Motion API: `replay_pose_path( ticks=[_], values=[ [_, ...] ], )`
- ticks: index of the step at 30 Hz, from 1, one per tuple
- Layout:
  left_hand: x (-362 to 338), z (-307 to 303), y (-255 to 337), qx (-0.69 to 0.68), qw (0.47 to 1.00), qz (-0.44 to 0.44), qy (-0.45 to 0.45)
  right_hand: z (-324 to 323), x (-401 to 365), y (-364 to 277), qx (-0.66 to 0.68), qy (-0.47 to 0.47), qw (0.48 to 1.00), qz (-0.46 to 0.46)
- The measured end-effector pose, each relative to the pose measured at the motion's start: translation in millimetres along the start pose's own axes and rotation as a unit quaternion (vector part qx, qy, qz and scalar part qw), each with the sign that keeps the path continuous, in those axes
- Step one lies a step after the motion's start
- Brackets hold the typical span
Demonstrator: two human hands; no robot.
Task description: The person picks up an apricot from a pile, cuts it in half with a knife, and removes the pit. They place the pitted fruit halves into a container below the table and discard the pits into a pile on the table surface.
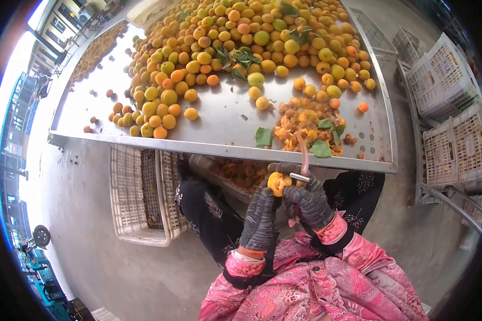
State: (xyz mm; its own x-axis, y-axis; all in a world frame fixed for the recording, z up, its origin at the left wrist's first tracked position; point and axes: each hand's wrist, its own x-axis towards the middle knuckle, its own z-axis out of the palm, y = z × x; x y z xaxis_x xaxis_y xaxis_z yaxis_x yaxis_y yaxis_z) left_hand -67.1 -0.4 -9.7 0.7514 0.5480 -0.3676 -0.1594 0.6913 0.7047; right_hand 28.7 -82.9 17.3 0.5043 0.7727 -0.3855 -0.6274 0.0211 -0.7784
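Note:
My left hand, in a dark grey knitted glove, is closed around a yellow-orange apricot just below the table's front edge. The apricot's flesh looks cut or opened on the side facing the other hand. My right hand, gloved the same way, grips a small tool with a short metal shaft and a pinkish, tube-like part. The tool's tip is against or very near the apricot. Beyond the hands, a pile of pits and fruit scraps with green leaves lies on the metal table.
A large heap of whole apricots covers the back of the table. Beneath it, a crate of orange fruit pieces sits between my knees, beside a white plastic crate. More white crates stand on a metal rack at the right.

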Motion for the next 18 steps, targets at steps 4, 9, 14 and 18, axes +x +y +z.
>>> replay_pose_path(
  ticks=[4,9,14,18],
  values=[
    [-6.9,15.0,2.2,0.033,0.999,0.025,0.033,-0.2,-1.0,4.3,-0.059,0.007,0.997,-0.051],
    [-1.3,23.2,2.0,0.027,0.987,0.130,0.089,-15.2,-0.6,-7.6,0.019,-0.013,0.997,-0.077],
    [3.4,5.1,1.1,-0.017,0.993,0.083,0.082,-11.2,-0.1,-17.9,0.126,0.109,0.980,-0.107],
    [9.2,1.2,-2.9,-0.024,0.997,0.037,0.058,-19.8,-2.1,-27.9,0.228,0.101,0.965,-0.080]
  ],
)
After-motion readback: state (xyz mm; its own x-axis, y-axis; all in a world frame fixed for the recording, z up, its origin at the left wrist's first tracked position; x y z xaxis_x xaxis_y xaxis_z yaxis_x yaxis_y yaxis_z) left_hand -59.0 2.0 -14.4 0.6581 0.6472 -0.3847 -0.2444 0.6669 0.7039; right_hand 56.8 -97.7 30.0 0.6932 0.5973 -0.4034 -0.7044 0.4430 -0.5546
